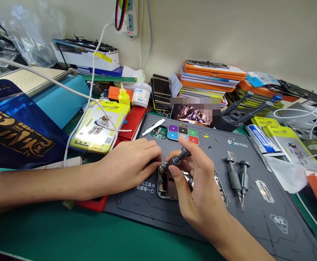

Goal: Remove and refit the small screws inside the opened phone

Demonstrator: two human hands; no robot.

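The big dark work mat (256,217) lies under both hands. The right hand (202,177) is curled up, with its thumb and fingers pinching a little tool. The left hand (135,159) is bent in loosely, with its fingertips by the left end of the phone. I can't tell if it has hold of anything.

The opened phone (171,186) is on the mat, under the right hand and just past the left hand's fingertips. Two spare screwdrivers (234,177) lie to the right of the right hand. A pad with colored squares (183,129) is just beyond that hand's pointing finger.

The small gray screwdriver (178,158) is the tool in the pinch, and it leans over the left end of the phone. Its tip is hidden, so I can't tell if it touches a screw.

To do this well, I think the driver should stand up straight, press down gently and turn slowly, with the left hand keeping the phone from sliding. Tiny loose bits (215,140) lie past the right hand, so mind they don't get bumped.
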